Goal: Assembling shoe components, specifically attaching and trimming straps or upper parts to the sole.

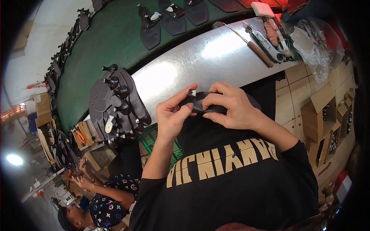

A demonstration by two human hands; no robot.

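Note:
A dark sandal (pixel 199 101) is held between my two hands in front of my chest, just off the near edge of the metal table (pixel 163 73). My left hand (pixel 171 115) pinches its left end with thumb and forefinger, where a small shiny piece (pixel 193 92) shows. The fingers of my right hand (pixel 233 109) wrap round the sole from the right, covering its middle. What lies under my fingertips is hidden. To the left, a pile of similar dark sandals (pixel 101 98) rests with the straps toward my side.
More sandals (pixel 150 32) lie on the green surface (pixel 104 34) beyond the table. A utility knife (pixel 264 41), a wooden-handled tool (pixel 259 52) and a plastic bag (pixel 314 48) sit at the right. Cardboard boxes (pixel 318 111) stand on the floor. A co-worker (pixel 111 202) works at lower left.

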